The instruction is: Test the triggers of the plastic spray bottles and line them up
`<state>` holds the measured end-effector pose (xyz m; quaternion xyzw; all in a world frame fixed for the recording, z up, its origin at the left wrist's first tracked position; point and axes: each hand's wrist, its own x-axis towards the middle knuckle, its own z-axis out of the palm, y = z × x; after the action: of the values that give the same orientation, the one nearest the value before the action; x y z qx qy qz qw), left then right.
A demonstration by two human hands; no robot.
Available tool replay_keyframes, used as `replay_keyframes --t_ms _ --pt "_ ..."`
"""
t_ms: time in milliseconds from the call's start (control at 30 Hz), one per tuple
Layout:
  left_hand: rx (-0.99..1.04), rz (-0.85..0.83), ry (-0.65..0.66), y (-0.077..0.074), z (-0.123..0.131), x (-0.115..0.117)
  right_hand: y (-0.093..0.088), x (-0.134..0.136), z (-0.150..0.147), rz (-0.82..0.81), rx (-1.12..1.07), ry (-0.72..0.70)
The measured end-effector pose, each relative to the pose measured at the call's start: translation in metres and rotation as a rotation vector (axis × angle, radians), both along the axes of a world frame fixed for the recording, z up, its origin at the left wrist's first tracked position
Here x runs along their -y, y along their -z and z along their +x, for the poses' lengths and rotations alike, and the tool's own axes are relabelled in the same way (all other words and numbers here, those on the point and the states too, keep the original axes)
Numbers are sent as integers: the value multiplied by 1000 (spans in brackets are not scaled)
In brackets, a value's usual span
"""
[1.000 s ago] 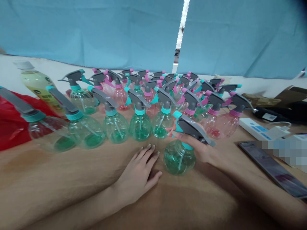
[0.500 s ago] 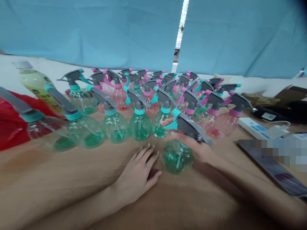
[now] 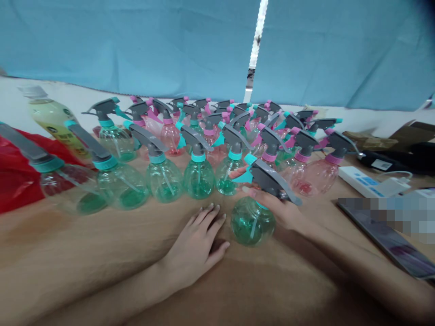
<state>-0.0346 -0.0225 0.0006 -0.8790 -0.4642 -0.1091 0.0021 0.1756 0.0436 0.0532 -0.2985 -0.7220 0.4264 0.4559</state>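
My right hand (image 3: 277,206) is closed around the neck of a green spray bottle (image 3: 252,224), just below its grey and turquoise trigger head. The bottle is upright in front of the others; part of its neck is hidden by my fingers. To its left, my left hand (image 3: 200,242) lies palm down on the wooden table (image 3: 112,267), fingers spread and holding nothing. Beyond my hands stands a row of green spray bottles, among them one with a turquoise collar (image 3: 199,179). A pink spray bottle (image 3: 324,174) stands at the row's right end.
Several more pink and green spray bottles crowd behind the front row. A drink bottle (image 3: 56,120) and a red plastic bag (image 3: 20,181) are at the left. On the right lie a phone (image 3: 384,235) and a white power strip (image 3: 358,181). A blue curtain (image 3: 152,50) hangs behind.
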Motion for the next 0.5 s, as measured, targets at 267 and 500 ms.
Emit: replay_keyframes --t_ms 267,500 --pt "21 14 9 1 0 0 -3 -2 -2 -21 -30 -50" --pt "20 -3 0 0 0 1 -1 -1 -1 -23 3 -23"
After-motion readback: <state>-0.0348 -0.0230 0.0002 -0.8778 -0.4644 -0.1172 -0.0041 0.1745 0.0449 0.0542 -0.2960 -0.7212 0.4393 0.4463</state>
